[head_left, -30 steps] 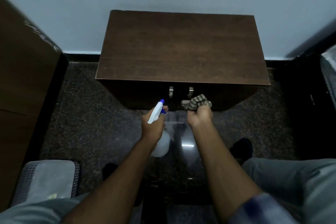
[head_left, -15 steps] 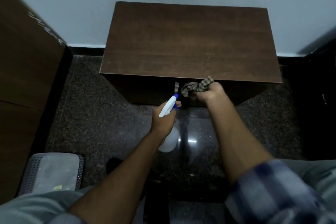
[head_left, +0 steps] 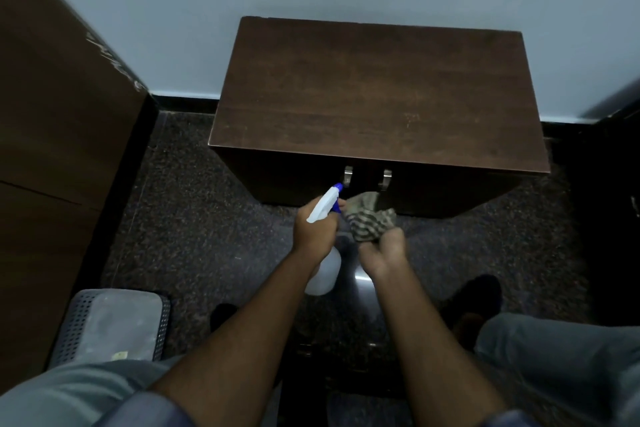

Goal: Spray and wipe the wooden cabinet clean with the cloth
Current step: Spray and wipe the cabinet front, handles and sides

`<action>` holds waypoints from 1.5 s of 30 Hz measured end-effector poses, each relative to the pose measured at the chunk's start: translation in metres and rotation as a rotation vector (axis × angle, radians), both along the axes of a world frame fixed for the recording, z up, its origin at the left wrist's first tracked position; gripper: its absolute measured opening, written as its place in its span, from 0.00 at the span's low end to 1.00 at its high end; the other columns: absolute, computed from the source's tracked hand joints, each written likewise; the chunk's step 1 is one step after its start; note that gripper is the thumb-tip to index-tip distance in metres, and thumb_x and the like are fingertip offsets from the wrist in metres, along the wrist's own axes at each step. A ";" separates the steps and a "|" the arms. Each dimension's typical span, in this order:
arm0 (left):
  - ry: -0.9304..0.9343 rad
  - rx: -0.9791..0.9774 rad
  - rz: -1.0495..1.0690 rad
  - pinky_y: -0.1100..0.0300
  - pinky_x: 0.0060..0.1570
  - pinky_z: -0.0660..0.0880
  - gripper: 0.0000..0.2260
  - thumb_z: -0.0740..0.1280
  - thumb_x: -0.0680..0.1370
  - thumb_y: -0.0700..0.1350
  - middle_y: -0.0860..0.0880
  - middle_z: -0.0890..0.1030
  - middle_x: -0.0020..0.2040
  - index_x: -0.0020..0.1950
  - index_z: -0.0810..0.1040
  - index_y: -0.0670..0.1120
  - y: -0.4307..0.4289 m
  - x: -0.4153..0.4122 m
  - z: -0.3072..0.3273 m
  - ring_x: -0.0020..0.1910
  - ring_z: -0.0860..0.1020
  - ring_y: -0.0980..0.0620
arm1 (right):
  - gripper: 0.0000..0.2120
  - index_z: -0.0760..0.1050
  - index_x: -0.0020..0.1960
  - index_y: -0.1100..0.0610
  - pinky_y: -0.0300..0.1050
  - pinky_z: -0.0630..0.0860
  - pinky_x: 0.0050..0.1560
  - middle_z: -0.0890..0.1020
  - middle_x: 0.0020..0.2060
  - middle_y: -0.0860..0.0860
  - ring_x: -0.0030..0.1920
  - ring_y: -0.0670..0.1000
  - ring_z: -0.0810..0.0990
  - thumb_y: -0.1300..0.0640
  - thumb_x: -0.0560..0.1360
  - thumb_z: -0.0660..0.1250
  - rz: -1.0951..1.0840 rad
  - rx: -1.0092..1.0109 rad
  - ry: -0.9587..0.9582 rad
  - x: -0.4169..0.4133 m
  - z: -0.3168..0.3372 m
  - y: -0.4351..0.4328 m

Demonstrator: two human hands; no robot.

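Observation:
A dark wooden cabinet (head_left: pixel 374 94) stands against the pale wall, with two metal door handles (head_left: pixel 348 173) on its shadowed front. My left hand (head_left: pixel 313 229) grips a white spray bottle (head_left: pixel 323 276) whose blue-tipped nozzle points toward the cabinet front, just below the left handle. My right hand (head_left: pixel 382 253) holds a bunched striped cloth (head_left: pixel 370 220) right beside the nozzle, in front of the doors and below the handles. The cloth is not touching the cabinet top.
A tall brown wooden panel (head_left: pixel 59 114) rises on the left. A grey perforated basket (head_left: pixel 114 326) sits on the dark speckled floor at lower left. Dark furniture (head_left: pixel 609 184) closes in the right side. My legs and feet are at the bottom.
My right hand has dropped with the cloth from the cabinet's front top edge to beside the spray nozzle. The view has shifted left, so the cabinet sits further right in the frame.

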State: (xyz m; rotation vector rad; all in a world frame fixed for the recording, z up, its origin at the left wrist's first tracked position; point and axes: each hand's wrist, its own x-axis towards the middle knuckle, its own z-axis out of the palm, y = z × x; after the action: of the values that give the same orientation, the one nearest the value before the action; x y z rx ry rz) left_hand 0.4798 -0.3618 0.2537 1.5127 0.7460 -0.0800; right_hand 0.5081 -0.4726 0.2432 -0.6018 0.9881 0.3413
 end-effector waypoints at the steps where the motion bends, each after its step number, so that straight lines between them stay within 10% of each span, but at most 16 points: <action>1: -0.006 0.024 -0.012 0.59 0.36 0.76 0.18 0.62 0.74 0.29 0.50 0.85 0.38 0.43 0.85 0.51 0.003 0.002 0.001 0.33 0.81 0.57 | 0.20 0.70 0.71 0.69 0.55 0.72 0.70 0.76 0.66 0.66 0.66 0.62 0.76 0.59 0.85 0.53 0.047 0.010 0.028 -0.002 -0.003 0.010; 4: -0.020 0.093 -0.031 0.54 0.41 0.77 0.18 0.63 0.74 0.31 0.44 0.85 0.42 0.43 0.83 0.55 0.011 0.007 0.004 0.39 0.82 0.47 | 0.19 0.74 0.66 0.67 0.57 0.76 0.64 0.79 0.61 0.65 0.63 0.63 0.79 0.58 0.85 0.52 0.051 0.039 0.030 0.018 0.006 0.029; 7: -0.044 0.132 -0.027 0.62 0.33 0.71 0.21 0.65 0.74 0.32 0.51 0.80 0.36 0.42 0.80 0.61 0.022 0.010 0.007 0.31 0.75 0.59 | 0.19 0.75 0.46 0.61 0.46 0.80 0.43 0.80 0.39 0.59 0.39 0.56 0.81 0.58 0.84 0.47 -0.061 0.111 0.009 0.061 0.015 0.045; 16: -0.038 0.142 -0.039 0.57 0.39 0.73 0.23 0.65 0.74 0.30 0.49 0.83 0.39 0.49 0.81 0.60 0.033 0.003 -0.007 0.35 0.77 0.53 | 0.16 0.74 0.44 0.65 0.46 0.80 0.49 0.80 0.36 0.60 0.34 0.56 0.80 0.67 0.75 0.48 0.060 0.019 0.002 0.089 0.025 0.041; 20: -0.036 0.092 -0.023 0.65 0.31 0.72 0.22 0.65 0.75 0.29 0.58 0.81 0.30 0.46 0.83 0.58 0.029 -0.007 -0.012 0.29 0.76 0.61 | 0.24 0.74 0.37 0.68 0.33 0.71 0.19 0.79 0.21 0.56 0.18 0.50 0.77 0.67 0.83 0.45 0.292 -0.087 -0.126 0.079 0.004 0.053; 24: 0.001 0.030 -0.047 0.69 0.29 0.70 0.20 0.64 0.76 0.28 0.57 0.83 0.33 0.50 0.84 0.53 0.022 -0.002 -0.008 0.29 0.77 0.63 | 0.30 0.83 0.37 0.64 0.30 0.66 0.22 0.85 0.32 0.55 0.22 0.42 0.75 0.67 0.84 0.46 0.409 0.063 -0.238 0.053 -0.006 0.009; 27: 0.020 0.010 -0.198 0.67 0.32 0.71 0.17 0.63 0.75 0.26 0.42 0.86 0.47 0.57 0.86 0.39 0.002 0.010 -0.005 0.38 0.80 0.53 | 0.18 0.80 0.52 0.68 0.37 0.78 0.27 0.86 0.40 0.61 0.32 0.52 0.85 0.66 0.82 0.50 0.168 0.059 -0.199 0.022 -0.011 -0.039; 31: 0.039 -0.019 -0.247 0.62 0.31 0.71 0.15 0.64 0.73 0.28 0.46 0.86 0.40 0.47 0.87 0.42 -0.024 0.029 0.000 0.34 0.80 0.51 | 0.18 0.76 0.58 0.68 0.47 0.81 0.43 0.83 0.45 0.60 0.40 0.56 0.81 0.60 0.85 0.50 -0.005 -0.049 -0.064 0.016 -0.014 -0.058; 36: 0.059 -0.087 -0.119 0.63 0.25 0.72 0.18 0.62 0.71 0.30 0.53 0.87 0.35 0.42 0.86 0.50 -0.026 0.038 0.009 0.29 0.81 0.59 | 0.20 0.73 0.39 0.62 0.45 0.78 0.34 0.81 0.28 0.58 0.30 0.57 0.80 0.61 0.85 0.50 0.018 -0.066 0.000 0.055 0.015 -0.030; 41: 0.057 -0.055 -0.137 0.67 0.26 0.72 0.21 0.63 0.74 0.29 0.56 0.85 0.33 0.51 0.85 0.52 -0.003 0.027 0.011 0.27 0.78 0.62 | 0.24 0.73 0.65 0.67 0.43 0.79 0.26 0.79 0.53 0.63 0.41 0.59 0.78 0.69 0.76 0.45 0.167 -0.241 0.010 0.087 0.027 -0.016; 45: 0.023 -0.072 -0.127 0.66 0.31 0.73 0.18 0.64 0.75 0.26 0.51 0.86 0.40 0.57 0.85 0.43 0.008 0.012 0.008 0.34 0.81 0.58 | 0.19 0.73 0.42 0.64 0.40 0.73 0.17 0.80 0.25 0.58 0.19 0.52 0.78 0.68 0.80 0.45 0.076 -0.198 0.022 0.087 0.018 -0.017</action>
State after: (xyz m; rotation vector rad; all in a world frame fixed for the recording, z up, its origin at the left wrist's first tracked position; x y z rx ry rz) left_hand 0.4919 -0.3539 0.2618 1.4918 0.6582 -0.2177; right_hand 0.5949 -0.4899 0.2608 -0.8179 1.0292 0.3202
